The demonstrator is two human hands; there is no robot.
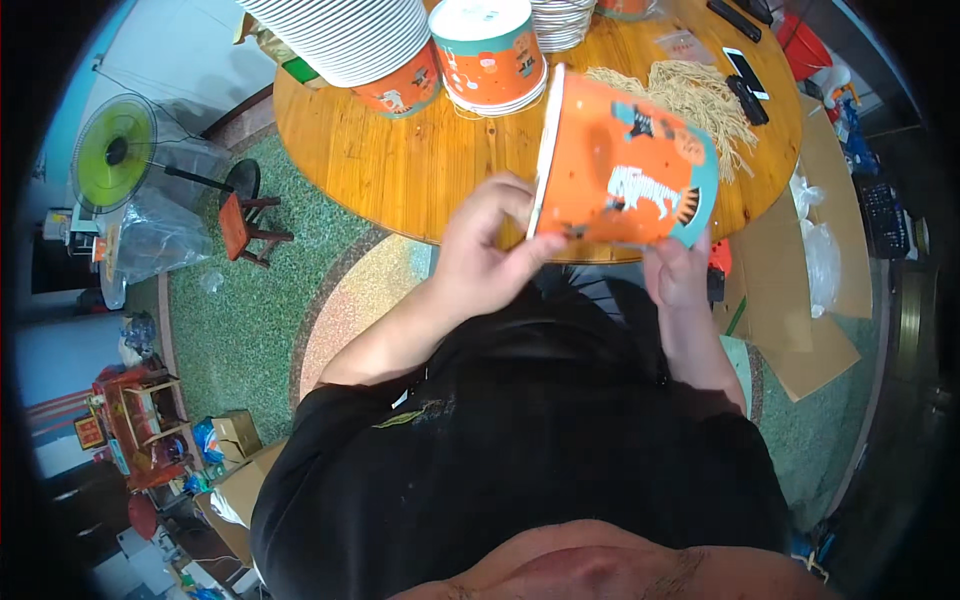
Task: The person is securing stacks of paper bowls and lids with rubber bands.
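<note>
An orange paper bucket (620,165) with a teal base band and a white animal print is held on its side above the near edge of the round wooden table. At its white rim, on the left, my left hand (490,245) grips it, thumb on the outside wall. My right hand (678,275) supports the teal base end from below; the bucket hides part of its fingers. Nearest beyond the held bucket lies a heap of beige cords (695,105), partly covered by it.
A tall stack of nested buckets (345,35) and an upside-down bucket stack (490,60) stand at the table's far left. A phone (745,72) lies far right, beside a black object (747,100). A green fan (115,152), wooden stool (240,228) and flattened cardboard (790,285) surround the table.
</note>
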